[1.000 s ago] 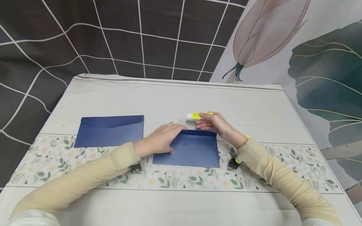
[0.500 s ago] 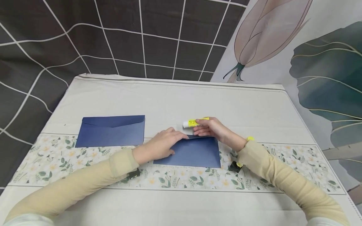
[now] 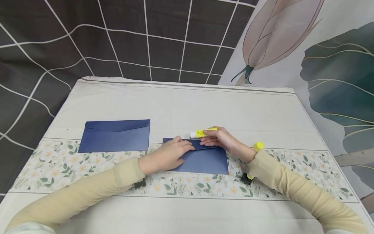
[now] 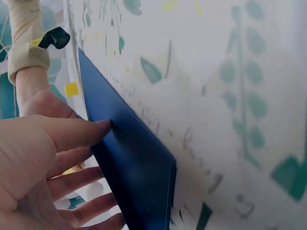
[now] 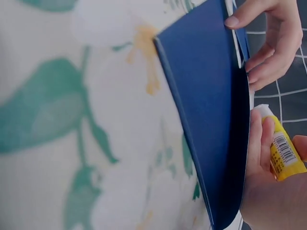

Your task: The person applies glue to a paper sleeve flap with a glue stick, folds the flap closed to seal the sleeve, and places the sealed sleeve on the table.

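A dark blue envelope (image 3: 201,162) lies on the table between the two hands, its top flap (image 3: 201,145) folded down over the body. My left hand (image 3: 169,154) rests on the envelope's left part, fingers on the flap; in the left wrist view its thumb touches the blue front and the fingers are fairly straight. My right hand (image 3: 223,139) holds a yellow glue stick (image 3: 201,133) with a white end pointing left, thumb on top. Its other fingers lie at the flap's right part. In the right wrist view the glue stick's barcode label (image 5: 283,148) shows.
A second blue envelope (image 3: 115,138), flap down, lies to the left. A small yellow cap (image 3: 258,146) stands by the right sleeve. Dark wrist devices (image 3: 246,178) sit under the cuffs. The white cloth (image 3: 175,100) with a floral band covers the table up to a dark gridded backdrop.
The envelope's flap, raised at first, has been folded down toward me. Both hands have come nearer with it, the glue stick staying in the right hand. More of the yellow cap shows.
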A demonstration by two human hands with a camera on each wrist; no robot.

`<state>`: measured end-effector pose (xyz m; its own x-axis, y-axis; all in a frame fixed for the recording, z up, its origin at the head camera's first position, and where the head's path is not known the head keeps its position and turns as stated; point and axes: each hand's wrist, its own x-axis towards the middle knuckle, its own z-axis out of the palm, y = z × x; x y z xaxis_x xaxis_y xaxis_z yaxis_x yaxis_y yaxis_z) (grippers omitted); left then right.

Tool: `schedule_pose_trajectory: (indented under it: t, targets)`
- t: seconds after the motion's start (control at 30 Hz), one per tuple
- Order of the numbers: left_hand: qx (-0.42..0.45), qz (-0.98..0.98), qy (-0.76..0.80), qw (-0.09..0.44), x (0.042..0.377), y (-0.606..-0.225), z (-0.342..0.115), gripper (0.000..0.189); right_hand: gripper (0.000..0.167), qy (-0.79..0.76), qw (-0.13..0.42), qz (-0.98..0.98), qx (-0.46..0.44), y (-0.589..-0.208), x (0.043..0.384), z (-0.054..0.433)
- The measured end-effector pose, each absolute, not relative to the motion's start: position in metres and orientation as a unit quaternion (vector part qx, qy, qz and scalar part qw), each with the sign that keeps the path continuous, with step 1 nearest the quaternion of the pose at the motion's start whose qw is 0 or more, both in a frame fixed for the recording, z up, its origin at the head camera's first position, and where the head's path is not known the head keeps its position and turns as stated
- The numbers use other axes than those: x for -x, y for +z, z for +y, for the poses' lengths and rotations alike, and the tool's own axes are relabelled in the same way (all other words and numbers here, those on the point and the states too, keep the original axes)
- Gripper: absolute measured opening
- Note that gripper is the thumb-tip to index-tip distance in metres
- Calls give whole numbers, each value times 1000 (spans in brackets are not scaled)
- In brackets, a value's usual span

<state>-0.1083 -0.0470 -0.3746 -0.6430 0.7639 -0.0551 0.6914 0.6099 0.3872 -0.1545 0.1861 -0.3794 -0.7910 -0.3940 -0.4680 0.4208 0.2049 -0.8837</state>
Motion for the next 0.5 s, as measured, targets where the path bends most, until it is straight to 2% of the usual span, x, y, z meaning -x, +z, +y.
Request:
schedule_pose_trajectory:
  t: [0.5]
  targets:
    - [-414, 903, 70, 86, 100, -384, -35, 57, 41, -650, 308, 694, -17, -388, 143, 189]
